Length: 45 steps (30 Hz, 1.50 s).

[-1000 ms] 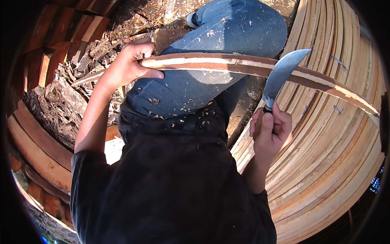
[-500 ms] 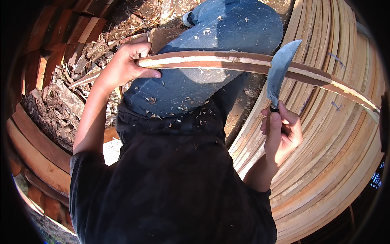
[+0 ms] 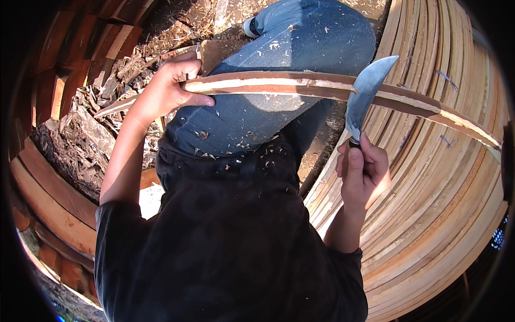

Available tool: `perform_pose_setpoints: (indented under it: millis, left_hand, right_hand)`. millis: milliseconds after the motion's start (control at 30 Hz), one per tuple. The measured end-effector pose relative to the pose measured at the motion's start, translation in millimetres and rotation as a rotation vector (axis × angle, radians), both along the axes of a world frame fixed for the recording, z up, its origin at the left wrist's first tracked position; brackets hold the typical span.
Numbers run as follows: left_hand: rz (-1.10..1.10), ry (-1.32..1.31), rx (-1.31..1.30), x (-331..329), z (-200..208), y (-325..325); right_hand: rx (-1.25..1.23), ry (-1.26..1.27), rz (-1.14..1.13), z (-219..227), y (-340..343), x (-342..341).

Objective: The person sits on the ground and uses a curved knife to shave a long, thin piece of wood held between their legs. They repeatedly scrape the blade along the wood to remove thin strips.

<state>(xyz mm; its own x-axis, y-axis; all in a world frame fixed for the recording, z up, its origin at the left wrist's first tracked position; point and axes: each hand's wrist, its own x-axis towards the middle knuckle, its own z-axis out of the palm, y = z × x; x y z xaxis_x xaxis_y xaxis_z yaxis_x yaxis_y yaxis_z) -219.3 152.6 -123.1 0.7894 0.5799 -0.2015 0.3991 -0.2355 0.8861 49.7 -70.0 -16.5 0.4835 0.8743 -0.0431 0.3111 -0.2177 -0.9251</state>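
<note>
A long wooden strip, brown with a pale cut band along it, lies across my thigh and reaches over to the right. My left hand grips it near its left end, thumb on the near side and fingers wrapped round. In my right hand is a knife with a broad curved blade and a dark handle mostly hidden by the fingers. The blade points up and away and crosses over the strip. Whether its edge touches the wood I cannot tell.
To the right lies a large stack of pale wooden strips. Brown wood pieces are piled on the left. Wood shavings cover the ground and dot my jeans.
My right hand has shifted slightly left with the knife, so the blade crosses the strip a little further left. My left hand keeps its grip.
</note>
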Motion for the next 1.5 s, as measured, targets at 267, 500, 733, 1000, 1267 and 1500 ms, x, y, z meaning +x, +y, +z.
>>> perform_pose_setpoints:
  millis: [267,500,733,1000,1267,1500]
  left_hand:
    - [0.013,-0.036,-0.018,-1,3,-2]
    - [0.012,-0.025,-0.034,2,6,1]
    - [0.004,0.027,-0.077,-1,8,3]
    - [0.019,-0.007,-0.065,0,4,0]
    - [0.013,-0.003,-0.038,-1,2,1]
    - [0.015,-0.044,0.02,6,4,3]
  right_hand:
    - [-0.025,0.042,-0.035,2,-1,-2]
    - [-0.019,-0.021,0.068,-5,-1,-5]
    - [-0.04,0.029,0.095,1,2,-3]
    - [-0.096,0.005,0.037,6,4,-9]
    - [0.012,0.012,0.119,0,7,-11]
    - [0.044,0.17,-0.154,3,9,-15]
